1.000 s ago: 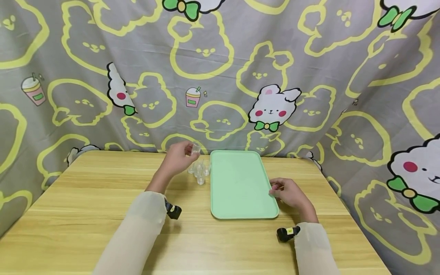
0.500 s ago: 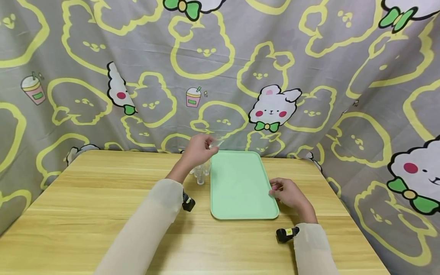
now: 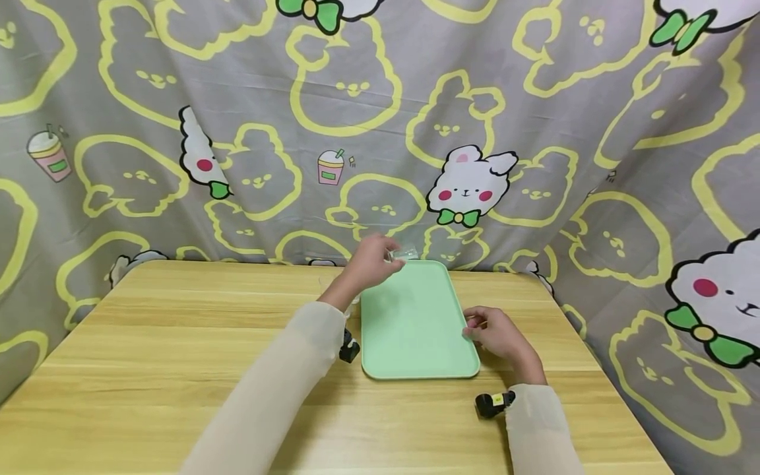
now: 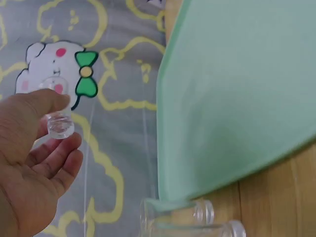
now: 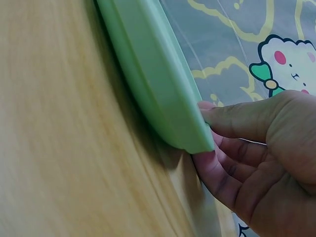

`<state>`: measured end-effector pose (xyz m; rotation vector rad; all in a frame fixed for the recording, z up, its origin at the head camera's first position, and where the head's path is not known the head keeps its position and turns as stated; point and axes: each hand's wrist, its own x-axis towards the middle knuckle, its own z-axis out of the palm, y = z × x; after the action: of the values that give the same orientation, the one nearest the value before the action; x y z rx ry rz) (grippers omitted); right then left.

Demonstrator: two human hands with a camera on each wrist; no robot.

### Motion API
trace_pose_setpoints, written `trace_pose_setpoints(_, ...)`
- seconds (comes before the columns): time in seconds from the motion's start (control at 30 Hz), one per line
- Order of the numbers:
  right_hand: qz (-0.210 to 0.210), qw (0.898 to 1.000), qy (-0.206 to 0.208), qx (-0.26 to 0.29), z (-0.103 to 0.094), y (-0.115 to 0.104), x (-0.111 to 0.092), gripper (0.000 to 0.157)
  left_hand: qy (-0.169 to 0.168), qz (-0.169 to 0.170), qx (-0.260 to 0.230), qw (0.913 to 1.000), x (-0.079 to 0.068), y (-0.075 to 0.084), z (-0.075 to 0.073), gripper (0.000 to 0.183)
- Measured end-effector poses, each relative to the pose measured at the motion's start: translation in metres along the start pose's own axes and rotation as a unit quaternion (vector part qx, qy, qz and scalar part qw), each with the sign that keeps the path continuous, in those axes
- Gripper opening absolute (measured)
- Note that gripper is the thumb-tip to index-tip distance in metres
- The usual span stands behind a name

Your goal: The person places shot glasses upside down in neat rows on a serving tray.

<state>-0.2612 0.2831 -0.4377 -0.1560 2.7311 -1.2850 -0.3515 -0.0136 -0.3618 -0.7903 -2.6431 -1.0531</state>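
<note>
A small clear shot glass [image 4: 60, 126] is pinched between the thumb and fingers of my left hand [image 3: 374, 260]. In the head view that glass [image 3: 406, 253] is above the far-left end of the light green tray [image 3: 415, 323]. At the tray's right edge, the thumb and fingers of my right hand [image 3: 499, 333] pinch the rim, thumb above and fingers beneath, as the right wrist view shows. More clear glasses [image 4: 177, 212] stand beside the tray's left edge. My left forearm hides most of them in the head view.
The tray lies lengthwise on a wooden table [image 3: 178, 330]. Behind the table's far edge hangs a grey curtain [image 3: 368, 132] with yellow cartoon outlines, and it continues down the right side. A black wrist camera [image 3: 489, 404] is on the right wrist.
My left hand has carried its shot glass to the right, from above the group of glasses to over the tray's far end. My right hand keeps its hold on the tray's edge.
</note>
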Motion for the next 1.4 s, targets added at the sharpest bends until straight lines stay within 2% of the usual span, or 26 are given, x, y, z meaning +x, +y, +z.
trace_pose_setpoints(0.3,-0.001,1.0,0.001,-0.009,0.001,0.001,0.0,0.037,-0.024,0.033,0.055,0.9977,0.01,0.001,0.026,0.016)
trace_pose_setpoints(0.43,-0.009,1.0,0.001,-0.011,0.0,0.003,0.003,0.039,-0.041,0.029,0.069,0.9964,0.013,-0.001,0.038,0.018)
trace_pose_setpoints(0.7,-0.015,1.0,-0.001,-0.005,-0.001,0.005,0.007,0.038,-0.075,-0.022,0.035,0.9963,0.02,0.001,0.056,0.037)
trace_pose_setpoints(0.97,-0.008,1.0,0.001,-0.012,-0.003,0.006,0.007,0.036,-0.052,-0.04,-0.02,0.9976,0.023,0.008,0.073,0.025)
trace_pose_setpoints(1.2,-0.002,1.0,-0.003,-0.005,-0.003,0.007,0.007,0.035,-0.048,-0.026,-0.027,0.9981,0.026,0.014,0.087,0.027)
trace_pose_setpoints(1.4,-0.002,1.0,-0.004,-0.005,-0.004,0.008,0.008,0.035,-0.057,0.006,-0.011,0.9983,0.031,0.016,0.1,0.029)
